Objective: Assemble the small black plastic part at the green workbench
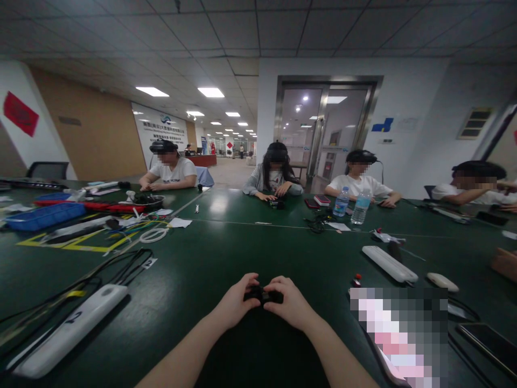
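Note:
A small black object point(264, 296), made of dark parts joined near the middle, is between my two hands just above or on the green tabletop point(218, 355); I cannot make out its kind. My left hand point(236, 300) grips its left end between thumb and fingers. On the other end, the thumb and curled fingers of my right hand point(294, 303) are closed. My fingertips hide parts of both ends.
To the left lies a white power strip point(76, 328) with black cables. Another white strip point(388, 264), a pale computer mouse point(442, 282) and a dark phone point(490, 347) lie right. Beyond are water bottles point(360, 207), a blue tray point(44, 216) and several people in headsets.

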Tool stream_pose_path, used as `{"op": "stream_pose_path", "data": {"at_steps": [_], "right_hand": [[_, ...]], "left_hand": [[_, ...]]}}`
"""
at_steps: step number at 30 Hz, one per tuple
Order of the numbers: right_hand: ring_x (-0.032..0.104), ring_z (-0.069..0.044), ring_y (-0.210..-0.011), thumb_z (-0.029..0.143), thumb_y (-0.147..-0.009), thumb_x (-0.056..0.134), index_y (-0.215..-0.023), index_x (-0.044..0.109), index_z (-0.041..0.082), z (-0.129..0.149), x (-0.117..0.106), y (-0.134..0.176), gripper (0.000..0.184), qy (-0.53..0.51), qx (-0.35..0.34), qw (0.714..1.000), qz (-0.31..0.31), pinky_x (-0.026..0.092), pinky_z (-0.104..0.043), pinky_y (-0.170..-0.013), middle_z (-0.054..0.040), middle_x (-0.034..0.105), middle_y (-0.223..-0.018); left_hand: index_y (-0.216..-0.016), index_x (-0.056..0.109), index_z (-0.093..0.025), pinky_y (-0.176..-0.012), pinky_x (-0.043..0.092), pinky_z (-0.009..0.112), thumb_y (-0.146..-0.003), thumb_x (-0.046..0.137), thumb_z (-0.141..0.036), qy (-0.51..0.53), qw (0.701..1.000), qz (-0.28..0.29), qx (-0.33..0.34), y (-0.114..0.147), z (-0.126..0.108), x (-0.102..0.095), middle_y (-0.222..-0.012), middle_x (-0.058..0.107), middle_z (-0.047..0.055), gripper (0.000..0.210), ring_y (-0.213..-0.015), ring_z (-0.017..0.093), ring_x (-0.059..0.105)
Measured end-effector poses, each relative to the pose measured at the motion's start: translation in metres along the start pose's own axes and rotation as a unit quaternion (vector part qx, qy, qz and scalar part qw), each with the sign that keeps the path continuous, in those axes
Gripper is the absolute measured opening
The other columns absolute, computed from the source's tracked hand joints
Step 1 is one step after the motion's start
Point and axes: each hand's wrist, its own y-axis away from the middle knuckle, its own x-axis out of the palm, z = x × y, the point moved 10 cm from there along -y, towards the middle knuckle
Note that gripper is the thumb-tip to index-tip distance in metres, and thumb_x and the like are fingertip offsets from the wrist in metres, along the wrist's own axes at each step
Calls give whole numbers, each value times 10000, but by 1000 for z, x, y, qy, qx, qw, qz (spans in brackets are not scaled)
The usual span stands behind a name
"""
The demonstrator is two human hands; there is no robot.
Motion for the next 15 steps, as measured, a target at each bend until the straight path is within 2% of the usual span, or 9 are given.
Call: {"op": "stream_pose_path", "data": {"at_steps": [9,12,15], "right_hand": [[453,-236,-988,288,-637,642,-816,659,286,4,0,-3,180,51,-20,998,-17,327,-386,-846,-20,525,-1010],[471,-228,-970,297,-649,631,-801,651,281,4,-4,-4,153,27,-27,999,-38,343,-368,-818,-14,541,-1000],[510,-217,-900,329,-658,625,-842,638,265,-5,-12,-6,195,-39,0,997,-59,364,-353,-773,-15,578,-955]], "left_hand": [[-1219,367,-274,-949,381,377,-682,596,-185,2,1000,7,0,-1,-1,1,-1182,511,36,591,-1110,188,471],[-1228,361,-274,-947,382,380,-687,590,-192,-2,1000,8,-7,1,-2,1,-1193,505,36,594,-1116,193,466],[-1232,358,-272,-948,383,378,-690,589,-210,-5,1000,11,-16,3,-5,0,-1196,504,33,592,-1121,195,464]]}}
